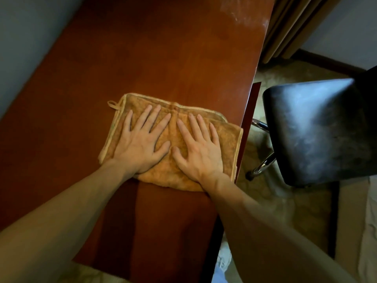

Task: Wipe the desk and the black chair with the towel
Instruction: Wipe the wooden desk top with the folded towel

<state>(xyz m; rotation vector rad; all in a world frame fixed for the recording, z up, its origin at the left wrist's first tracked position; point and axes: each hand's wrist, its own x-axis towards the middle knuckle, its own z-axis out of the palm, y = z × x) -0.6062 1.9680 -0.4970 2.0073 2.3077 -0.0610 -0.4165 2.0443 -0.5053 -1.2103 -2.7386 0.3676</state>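
— Both of our hands are spread flat with straight fingers and grip nothing. Our left hand (140, 144) and our right hand (199, 149) press side by side on the towel (228, 146), thumbs nearly touching.

— What do we see around them, biggest thing first?

— We see the desk (163, 58) first. Its polished reddish-brown top runs away from us and fills most of the view. A grey wall (24, 48) stands along its left side. To our right, off the desk's edge, is the black chair (318, 129), with a shiny padded seat that catches the light. It stands on pale carpet (275, 201), apart from the desk.

— And beyond the chair?

— We can make out a beige curtain (285, 27) hanging past the desk's far right corner.

— Where exactly does the towel lie?

— We have it near the middle of the desk's length. It is an orange-brown cloth, folded, with paler piping round its border, and its right edge reaches the desk's right rim.

— Anything smaller?

— We notice the chair's chrome legs (263, 166) curving beneath the seat, a whitish smear (244, 17) on the desk's far right corner, and a small hanging loop (112, 105) at the towel's far left corner.
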